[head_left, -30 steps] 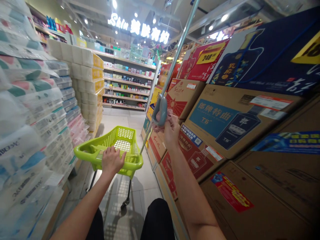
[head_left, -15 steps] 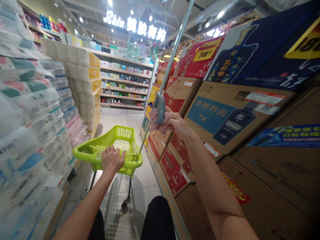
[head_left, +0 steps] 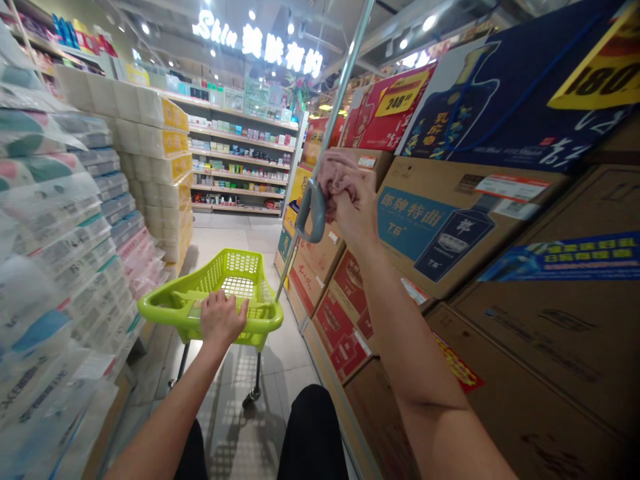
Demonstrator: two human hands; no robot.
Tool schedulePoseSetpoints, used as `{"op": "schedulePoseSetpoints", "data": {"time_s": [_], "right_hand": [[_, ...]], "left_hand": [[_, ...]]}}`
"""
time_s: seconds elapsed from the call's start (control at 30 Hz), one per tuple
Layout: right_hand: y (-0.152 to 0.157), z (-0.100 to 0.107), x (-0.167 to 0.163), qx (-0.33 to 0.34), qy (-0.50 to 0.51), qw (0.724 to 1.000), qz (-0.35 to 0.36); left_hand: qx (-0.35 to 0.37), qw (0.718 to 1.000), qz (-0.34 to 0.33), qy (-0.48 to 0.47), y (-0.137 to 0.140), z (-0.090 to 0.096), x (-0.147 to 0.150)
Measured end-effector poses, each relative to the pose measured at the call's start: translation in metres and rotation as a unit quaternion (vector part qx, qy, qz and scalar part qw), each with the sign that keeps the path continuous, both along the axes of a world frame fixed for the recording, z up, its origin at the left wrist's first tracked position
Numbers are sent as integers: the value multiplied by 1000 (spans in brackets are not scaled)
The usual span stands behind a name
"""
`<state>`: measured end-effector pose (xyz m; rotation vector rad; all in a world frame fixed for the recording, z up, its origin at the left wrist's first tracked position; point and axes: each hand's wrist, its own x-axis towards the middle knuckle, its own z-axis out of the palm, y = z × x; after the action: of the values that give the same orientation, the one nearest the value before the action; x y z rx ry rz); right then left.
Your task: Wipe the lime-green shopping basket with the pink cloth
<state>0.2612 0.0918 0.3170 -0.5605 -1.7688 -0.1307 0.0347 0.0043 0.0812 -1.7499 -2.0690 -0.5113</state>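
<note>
My left hand [head_left: 223, 317] is wrapped over the near handle rim of a lime-green shopping cart [head_left: 165, 317], its basket holding no goods that I can see. A thin metal pole [head_left: 348, 70] rises from the cart's right side, with a grey looped handle [head_left: 316, 217] fixed partway up. Raised beside that loop, my right hand [head_left: 357, 213] grips a bunched pink cloth [head_left: 340, 172]. The cloth lies against the pole, just above and to the right of the loop.
Stacked liquor cartons [head_left: 425, 220] line the right side close to my arm. On the left stand piles of wrapped tissue packs [head_left: 65, 200] and a taller tissue stack [head_left: 160, 170]. Product shelves [head_left: 240, 150] face me beyond the tiled floor [head_left: 220, 233].
My right hand has moved the pink cloth upward, off the grey loop to the pole above it. The loop now shows fully. My left hand stays on the cart rim.
</note>
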Motion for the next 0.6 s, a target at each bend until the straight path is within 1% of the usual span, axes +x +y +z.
{"op": "schedulePoseSetpoints", "data": {"time_s": [0.03, 0.1, 0.23, 0.3, 0.33, 0.4, 0.53, 0.6], "right_hand": [[-3, 3, -3, 3, -16, 1000, 0], [-16, 0, -6, 13, -32, 999, -15], [-54, -24, -6, 63, -74, 994, -42], [-62, -28, -5, 83, -100, 991, -40], [-60, -25, -4, 84, -110, 990, -35], [-45, -8, -4, 64, -122, 990, -17], [5, 40, -8, -24, -130, 991, 29], [20, 54, -10, -56, -133, 989, 35]], "left_hand": [[0, 1000, -1, -1, 0, 0, 0], [-1, 1000, -4, -6, 0, 1, -1], [-1, 1000, -2, -14, -2, 2, -4], [-1, 1000, -3, -11, -2, 2, -4], [-1, 1000, -4, -9, -2, 2, -3], [-1, 1000, -8, -6, -3, 3, -1], [-4, 1000, -5, -4, -2, 4, 3], [-4, 1000, -1, 0, -2, 6, 5]]}}
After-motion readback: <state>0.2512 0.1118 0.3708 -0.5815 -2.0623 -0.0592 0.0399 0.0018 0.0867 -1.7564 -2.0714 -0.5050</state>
